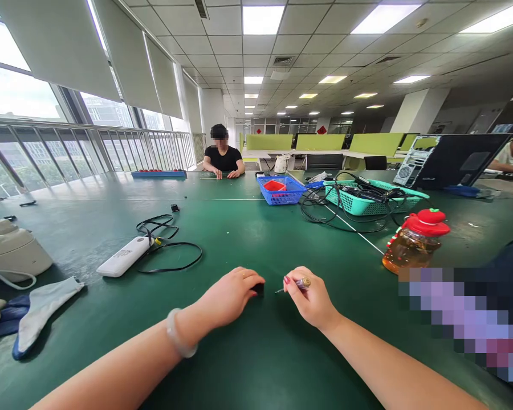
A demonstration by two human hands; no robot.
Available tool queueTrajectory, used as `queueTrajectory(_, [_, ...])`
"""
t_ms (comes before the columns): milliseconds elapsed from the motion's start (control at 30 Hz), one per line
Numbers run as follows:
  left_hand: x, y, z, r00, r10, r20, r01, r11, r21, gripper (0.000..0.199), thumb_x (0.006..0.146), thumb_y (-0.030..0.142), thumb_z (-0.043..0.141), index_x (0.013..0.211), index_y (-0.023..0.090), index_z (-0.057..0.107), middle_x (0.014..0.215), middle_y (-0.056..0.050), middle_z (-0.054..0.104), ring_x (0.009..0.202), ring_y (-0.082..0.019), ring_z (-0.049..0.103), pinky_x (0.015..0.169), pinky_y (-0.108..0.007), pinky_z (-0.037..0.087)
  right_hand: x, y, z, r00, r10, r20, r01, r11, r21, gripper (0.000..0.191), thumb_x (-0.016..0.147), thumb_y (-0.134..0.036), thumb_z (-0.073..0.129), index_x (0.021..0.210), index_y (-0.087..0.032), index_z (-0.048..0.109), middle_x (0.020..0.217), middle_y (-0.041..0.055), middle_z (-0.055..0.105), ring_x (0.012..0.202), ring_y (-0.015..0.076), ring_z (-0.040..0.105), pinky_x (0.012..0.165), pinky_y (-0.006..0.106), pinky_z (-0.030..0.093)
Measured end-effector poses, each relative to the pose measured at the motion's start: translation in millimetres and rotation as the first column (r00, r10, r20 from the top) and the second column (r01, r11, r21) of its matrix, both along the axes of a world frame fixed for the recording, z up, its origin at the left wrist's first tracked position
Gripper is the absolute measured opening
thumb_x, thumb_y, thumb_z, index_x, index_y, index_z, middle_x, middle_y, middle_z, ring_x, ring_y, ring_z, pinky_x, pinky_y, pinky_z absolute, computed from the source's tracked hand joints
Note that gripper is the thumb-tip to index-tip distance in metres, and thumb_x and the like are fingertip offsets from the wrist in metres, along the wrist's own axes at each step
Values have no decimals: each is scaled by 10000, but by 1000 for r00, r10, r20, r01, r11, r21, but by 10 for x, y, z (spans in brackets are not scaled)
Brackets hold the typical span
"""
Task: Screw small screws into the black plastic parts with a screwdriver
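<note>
My left hand [231,293], with a pale bracelet [178,333] on its wrist, rests over the green tabletop. Its fingers are curled around a small dark object [260,289], mostly hidden beneath the fingertips. Facing it from the right, my right hand [314,299] is closed on a small screwdriver [304,282]. The thin metal shaft points left toward the dark object, with a gap between them. The round, gold-coloured handle end sticks out past my fingers.
A white power bank-like block [126,257] and black cable lie left, near a glove [47,310] and beige container [15,250]. Beyond are a blue basket [282,197], a teal basket [354,204] of cables and a red-lidded bottle [412,247]. A person [223,159] sits opposite.
</note>
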State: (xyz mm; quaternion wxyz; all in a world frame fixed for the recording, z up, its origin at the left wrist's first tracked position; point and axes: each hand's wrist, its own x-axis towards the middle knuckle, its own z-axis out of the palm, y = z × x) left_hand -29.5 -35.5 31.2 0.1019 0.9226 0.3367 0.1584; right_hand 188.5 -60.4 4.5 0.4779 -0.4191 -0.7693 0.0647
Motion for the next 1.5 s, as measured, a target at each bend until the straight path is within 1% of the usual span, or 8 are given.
queueTrajectory(133, [316,221,-187,999,39,-4,-39,999,-7,281,877,141,537,1139,193,625,1132,-64,673,1045,-225,598,951,-376,482,7,-3,20,999,7,36,-7,1000,13,386,952,-297,380,589,-218,482,536,-4,533,589,150,527,602,286,430])
queueTrajectory(300, [351,269,-316,998,27,52,-26,999,-23,299,884,193,560,1179,205,606,1179,-60,663,1080,-226,591,974,-378,466,2,-6,34,996,24,84,-25,1000,4,375,941,-274,393,573,-220,446,533,-12,520,575,141,508,612,282,427])
queueTrajectory(433, [316,272,-349,992,43,119,-36,998,-56,388,886,241,575,1273,213,549,1258,-69,628,1152,-228,568,1011,-377,446,2,-14,44,992,25,124,-29,999,28,384,937,-256,406,555,-218,415,503,-20,478,545,135,454,603,285,407])
queueTrajectory(633, [300,307,-396,977,167,130,-145,976,-162,564,812,284,667,1348,225,501,1159,-88,661,1058,-245,613,944,-387,482,-33,-98,78,982,105,158,-132,975,178,253,902,-211,445,657,-227,504,547,-26,525,518,128,431,654,317,408])
queueTrajectory(833, [289,310,-432,967,204,152,-182,972,-147,571,774,267,674,1326,228,531,1105,-88,662,1039,-240,604,920,-369,487,-110,-147,59,949,155,273,-232,932,277,157,886,-223,509,736,-210,552,619,-15,573,568,126,454,666,312,395])
queueTrajectory(1000, [271,355,-487,961,200,193,-186,978,-90,510,734,273,693,1232,200,608,1090,-81,687,1081,-265,571,939,-391,474,-97,-122,24,936,140,323,-239,927,288,125,893,-280,537,804,-199,574,664,-4,618,587,130,472,721,325,408])
queueTrajectory(1167, [257,374,-496,960,166,226,-156,986,-60,280,734,283,707,1010,235,703,1015,-19,723,1043,-253,581,948,-383,456,-83,-115,28,925,141,353,-250,925,286,180,901,-282,510,749,-197,554,608,-20,566,555,121,440,730,328,394])
queueTrajectory(1500, [258,361,-472,961,161,224,-152,987,-59,276,740,304,717,1006,231,697,1007,-28,719,1045,-260,578,941,-394,457,-107,-137,79,921,108,375,-245,908,340,212,890,-209,475,692,-196,548,576,-25,533,547,117,410,734,321,394])
